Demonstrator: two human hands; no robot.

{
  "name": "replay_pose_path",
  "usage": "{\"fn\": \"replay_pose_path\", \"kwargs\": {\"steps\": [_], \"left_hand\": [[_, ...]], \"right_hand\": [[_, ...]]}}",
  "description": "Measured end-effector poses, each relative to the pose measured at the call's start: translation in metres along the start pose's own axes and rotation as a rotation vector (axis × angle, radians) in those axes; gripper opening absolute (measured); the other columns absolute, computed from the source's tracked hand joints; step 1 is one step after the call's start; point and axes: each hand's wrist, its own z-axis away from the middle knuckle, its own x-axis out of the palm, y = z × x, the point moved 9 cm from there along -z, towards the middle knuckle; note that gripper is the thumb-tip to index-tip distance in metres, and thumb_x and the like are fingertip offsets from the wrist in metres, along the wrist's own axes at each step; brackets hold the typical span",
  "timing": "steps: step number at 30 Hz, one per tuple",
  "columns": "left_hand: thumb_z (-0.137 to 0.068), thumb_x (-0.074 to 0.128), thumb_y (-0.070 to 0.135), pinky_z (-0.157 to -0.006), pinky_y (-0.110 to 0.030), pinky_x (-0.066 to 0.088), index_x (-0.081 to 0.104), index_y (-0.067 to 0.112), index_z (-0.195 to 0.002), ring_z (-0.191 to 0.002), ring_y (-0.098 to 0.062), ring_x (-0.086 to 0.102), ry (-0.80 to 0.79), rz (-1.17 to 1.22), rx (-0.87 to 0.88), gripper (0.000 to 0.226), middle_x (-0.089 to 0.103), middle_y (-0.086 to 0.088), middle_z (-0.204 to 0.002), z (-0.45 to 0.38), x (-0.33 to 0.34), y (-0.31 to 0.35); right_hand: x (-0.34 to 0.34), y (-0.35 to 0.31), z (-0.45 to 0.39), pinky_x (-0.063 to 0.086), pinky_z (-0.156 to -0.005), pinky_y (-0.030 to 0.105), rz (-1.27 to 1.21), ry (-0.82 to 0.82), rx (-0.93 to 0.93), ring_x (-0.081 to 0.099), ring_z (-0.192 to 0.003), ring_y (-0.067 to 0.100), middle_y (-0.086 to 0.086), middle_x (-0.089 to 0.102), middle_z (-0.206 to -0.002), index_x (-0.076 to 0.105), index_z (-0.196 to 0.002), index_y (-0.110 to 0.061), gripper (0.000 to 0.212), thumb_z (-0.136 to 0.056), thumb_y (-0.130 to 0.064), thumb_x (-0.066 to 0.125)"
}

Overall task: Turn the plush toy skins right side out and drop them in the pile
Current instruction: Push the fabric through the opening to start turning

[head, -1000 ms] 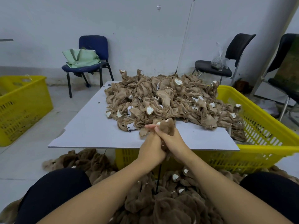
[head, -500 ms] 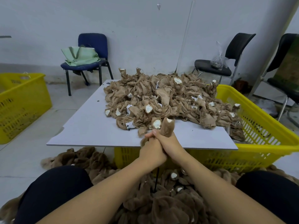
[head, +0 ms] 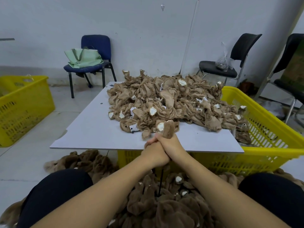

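Two hands are turning one toy skin over a thin rod.

On the left, a yellow bin [head: 24, 109] is sitting on the floor. In the middle, the left hand [head: 155, 153] and the right hand [head: 172, 145] are pressing together, both squeezing the skin [head: 168, 130], whose fuzzy end is poking up above the board's [head: 92, 130] near edge. Behind it, a big heap [head: 164, 102] of inside-out skins is waiting, so lots is left. Down by the knees, a fluffy pile [head: 164, 203] is looking finished. On the right, a basket [head: 269, 129] is holding up the board.
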Motion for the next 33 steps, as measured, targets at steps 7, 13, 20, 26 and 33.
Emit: {"fn": "replay_pose_path", "kwargs": {"steps": [7, 13, 20, 26, 33], "left_hand": [[-0.083, 0.073, 0.015, -0.097, -0.035, 0.044, 0.043, 0.003, -0.143, -0.12, -0.027, 0.046, 0.466, -0.229, 0.285, 0.069, 0.05, -0.013, -0.129, 0.02, -0.047, 0.036], [-0.089, 0.065, 0.012, -0.122, -0.038, 0.025, -0.002, -0.008, -0.155, -0.146, -0.035, 0.021, 0.271, -0.434, 0.113, 0.096, 0.018, -0.023, -0.158, 0.012, 0.007, 0.013], [-0.092, 0.056, 0.009, -0.115, -0.043, 0.038, 0.01, 0.022, -0.16, -0.143, -0.034, 0.03, 0.235, 0.343, -0.25, 0.083, 0.022, -0.011, -0.155, 0.008, 0.002, -0.011], [-0.088, 0.065, 0.012, -0.076, -0.045, 0.062, 0.044, 0.007, -0.131, -0.107, -0.034, 0.059, 0.358, 0.929, -0.61, 0.048, 0.037, -0.009, -0.124, 0.023, 0.014, -0.042], [-0.089, 0.066, 0.004, -0.082, -0.039, 0.061, 0.062, 0.01, -0.119, -0.101, -0.03, 0.069, 0.484, 1.078, -0.532, 0.031, 0.068, -0.015, -0.116, 0.03, 0.004, -0.036]], "right_hand": [[-0.007, -0.051, 0.007, 0.051, -0.086, 0.013, -0.055, -0.117, -0.316, 0.069, -0.106, 0.007, -0.006, 0.076, -0.109, 0.076, -0.107, -0.014, 0.036, -0.106, -0.036, 0.049], [-0.009, -0.011, 0.009, 0.052, -0.098, 0.024, 0.084, -0.143, -0.197, 0.067, -0.109, 0.003, -0.006, 0.074, -0.114, 0.074, -0.111, -0.016, 0.029, -0.106, -0.031, 0.05], [-0.002, -0.027, 0.007, 0.053, -0.096, 0.023, 0.086, -0.128, -0.204, 0.067, -0.104, 0.001, -0.004, 0.075, -0.11, 0.076, -0.108, -0.012, 0.028, -0.106, -0.025, 0.051], [0.005, -0.034, 0.006, 0.056, -0.09, 0.024, -0.003, -0.151, -0.198, 0.073, -0.097, 0.011, 0.012, 0.075, -0.104, 0.07, -0.109, 0.008, 0.032, -0.106, -0.016, 0.049], [0.0, -0.027, 0.011, 0.054, -0.075, 0.014, -0.064, -0.086, -0.126, 0.073, -0.082, 0.008, 0.016, 0.075, -0.098, 0.07, -0.103, 0.012, 0.032, -0.104, -0.015, 0.054]]}}
